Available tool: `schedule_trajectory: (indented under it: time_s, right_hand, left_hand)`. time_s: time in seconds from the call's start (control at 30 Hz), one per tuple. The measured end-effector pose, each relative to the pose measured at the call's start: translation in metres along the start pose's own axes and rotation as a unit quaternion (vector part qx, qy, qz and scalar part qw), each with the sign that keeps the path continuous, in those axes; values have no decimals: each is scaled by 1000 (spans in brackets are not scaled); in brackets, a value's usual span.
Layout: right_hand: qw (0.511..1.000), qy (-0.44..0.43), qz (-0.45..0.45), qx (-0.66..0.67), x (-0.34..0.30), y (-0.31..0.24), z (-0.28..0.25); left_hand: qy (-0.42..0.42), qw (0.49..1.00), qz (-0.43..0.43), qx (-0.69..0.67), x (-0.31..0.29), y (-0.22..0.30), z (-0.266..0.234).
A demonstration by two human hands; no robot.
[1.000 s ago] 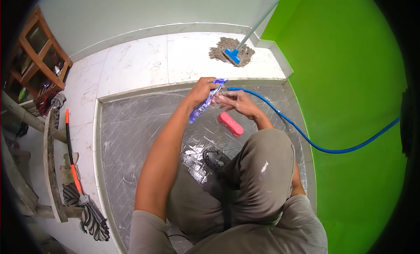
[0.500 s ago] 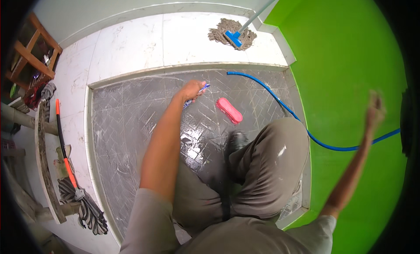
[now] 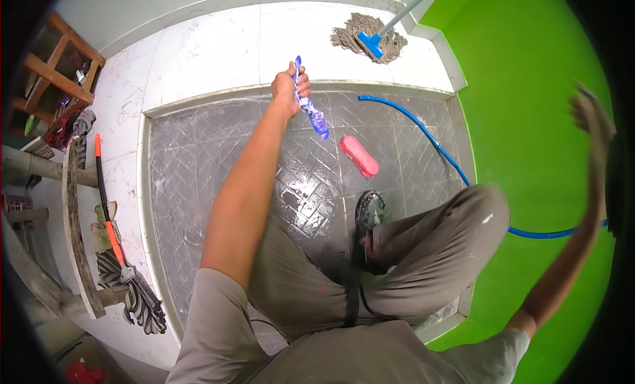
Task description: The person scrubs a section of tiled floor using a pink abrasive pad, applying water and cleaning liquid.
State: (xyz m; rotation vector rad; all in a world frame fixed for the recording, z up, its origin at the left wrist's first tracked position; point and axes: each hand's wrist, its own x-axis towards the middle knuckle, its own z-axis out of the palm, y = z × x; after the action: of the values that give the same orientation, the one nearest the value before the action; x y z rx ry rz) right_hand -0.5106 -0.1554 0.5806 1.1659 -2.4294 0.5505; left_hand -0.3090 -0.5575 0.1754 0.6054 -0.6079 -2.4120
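My left hand (image 3: 288, 91) is closed round a crumpled blue-and-white plastic packet (image 3: 315, 118), which sticks out above and below the fist. It is held over the far edge of the grey tiled floor (image 3: 178, 185). Out to the right, my right hand (image 3: 591, 117) is raised in front of the green wall (image 3: 529, 119), empty, with its fingers apart. A pink scrub brush (image 3: 359, 156) lies on the wet tiles, to the right of the packet and below it in the picture.
A blue hose (image 3: 423, 132) runs over the tiles toward the right. On the white ledge (image 3: 205, 53) stands a string mop (image 3: 370, 40). At left are a wooden frame (image 3: 59, 66), a rough plank (image 3: 74, 232) and a long orange-and-black handled tool (image 3: 102, 192). My shoe (image 3: 370, 212) is on the wet floor.
My left hand has moved up and away, bringing more of the packet into sight. My right hand has shifted right and up. My right knee has swung outward.
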Motion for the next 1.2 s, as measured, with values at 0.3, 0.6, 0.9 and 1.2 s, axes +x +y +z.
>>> schedule_trajectory:
  time_s: [0.3, 0.6, 0.9, 1.2]
  right_hand:
    - [812, -444, -284, 252, -20, -128, 291]
    - [826, -446, -281, 199, -21, -174, 322]
    - [828, -407, -383, 50, -24, -181, 333]
    - [958, -88, -216, 166, 51, -99, 255]
  left_hand:
    - [-102, 983, 121, -89, -61, 34, 69]
    - [176, 765, 475, 399, -85, 60, 57]
    - [-277, 743, -36, 608, -95, 32, 41]
    - [-197, 663, 69, 719, -37, -19, -36]
